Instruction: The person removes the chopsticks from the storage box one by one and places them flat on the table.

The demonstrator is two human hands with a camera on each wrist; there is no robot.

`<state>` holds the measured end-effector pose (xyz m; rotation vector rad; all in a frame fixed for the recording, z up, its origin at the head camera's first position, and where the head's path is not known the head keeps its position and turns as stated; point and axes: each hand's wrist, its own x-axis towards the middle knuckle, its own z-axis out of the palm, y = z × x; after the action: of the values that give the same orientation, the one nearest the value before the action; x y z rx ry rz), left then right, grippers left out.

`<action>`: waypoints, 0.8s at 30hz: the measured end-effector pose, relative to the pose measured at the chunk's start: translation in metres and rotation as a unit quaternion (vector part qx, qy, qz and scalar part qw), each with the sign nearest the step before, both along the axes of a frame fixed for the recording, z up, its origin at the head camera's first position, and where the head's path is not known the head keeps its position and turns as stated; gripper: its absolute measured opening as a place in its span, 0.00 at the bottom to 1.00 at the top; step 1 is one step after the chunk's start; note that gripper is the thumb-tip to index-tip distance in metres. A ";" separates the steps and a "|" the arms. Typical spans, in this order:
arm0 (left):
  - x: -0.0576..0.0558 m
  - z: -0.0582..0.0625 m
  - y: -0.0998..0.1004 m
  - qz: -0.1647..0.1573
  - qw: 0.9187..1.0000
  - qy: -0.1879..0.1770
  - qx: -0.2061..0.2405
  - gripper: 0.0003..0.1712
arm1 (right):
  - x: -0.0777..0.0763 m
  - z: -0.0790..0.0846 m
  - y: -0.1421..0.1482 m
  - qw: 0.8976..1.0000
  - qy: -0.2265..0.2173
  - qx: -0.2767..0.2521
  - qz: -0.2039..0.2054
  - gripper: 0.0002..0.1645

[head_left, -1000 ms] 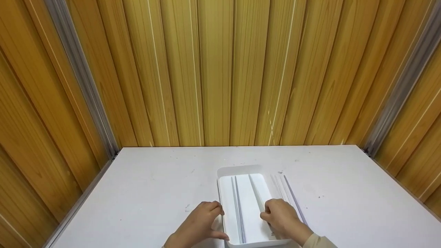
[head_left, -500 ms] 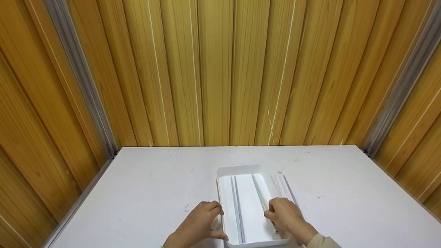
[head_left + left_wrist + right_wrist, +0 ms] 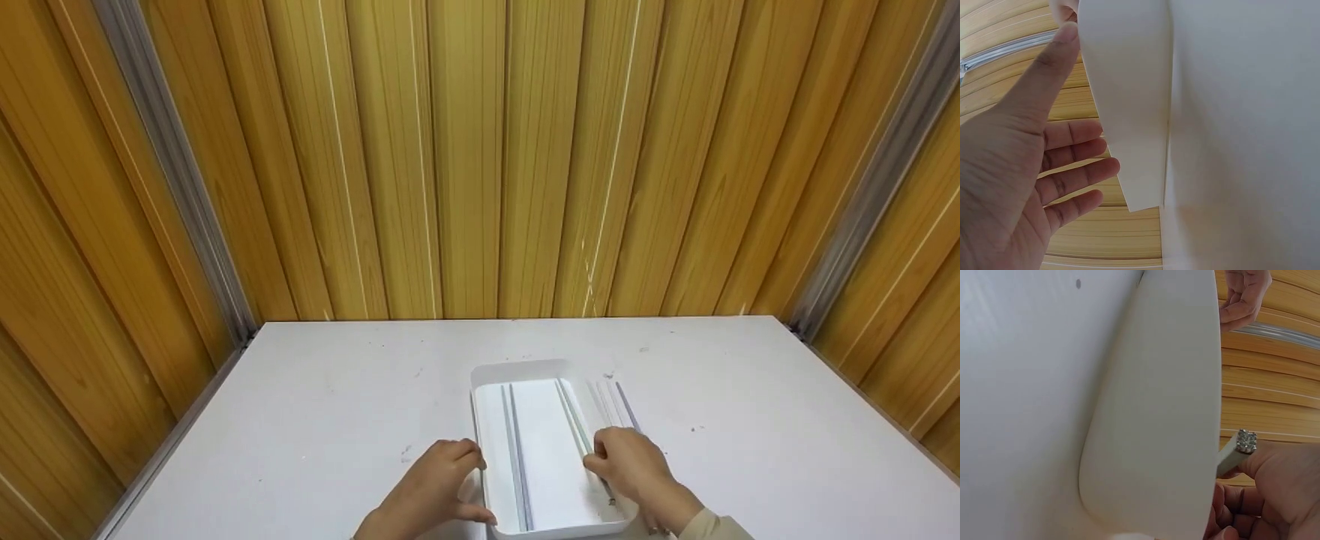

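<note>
A long white open box lies on the white table. Against its left side rest the fingers of my left hand, with the thumb near its front left corner; in the left wrist view the fingers are nearly straight at the rim. Two bluish-grey chopsticks lie lengthwise in the box's left part. Near the right wall, my right hand pinches pale green chopsticks, slanting over the box floor. In the right wrist view a glittering square chopstick end sticks out beside the hand.
More chopsticks lie on the table right of the box: pale ones and a purple-grey one, partly hidden by the right hand. The white table ends at a wood-patterned wall behind, with metal posts at both corners.
The right hand has moved slightly right with the pale green chopsticks, toward the box's right wall. They now show as two separate sticks. The left hand has stayed in place.
</note>
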<state>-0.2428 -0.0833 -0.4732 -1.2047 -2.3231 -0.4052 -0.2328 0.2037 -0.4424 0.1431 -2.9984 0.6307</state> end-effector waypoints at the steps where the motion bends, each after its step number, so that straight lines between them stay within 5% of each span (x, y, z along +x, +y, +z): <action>1: 0.000 0.000 0.000 0.001 1.000 -0.001 -0.001 0.34 | 0.000 0.001 0.001 1.000 0.003 -0.002 0.002 0.16; 24: 0.001 0.000 0.000 -0.008 1.000 0.006 0.011 0.34 | 0.001 0.007 0.024 0.999 0.012 -0.011 -0.030 0.15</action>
<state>-0.2417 -0.0837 -0.4730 -1.2143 -2.2944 -0.4263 -0.2315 0.2280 -0.4358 0.0599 -2.9605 0.6502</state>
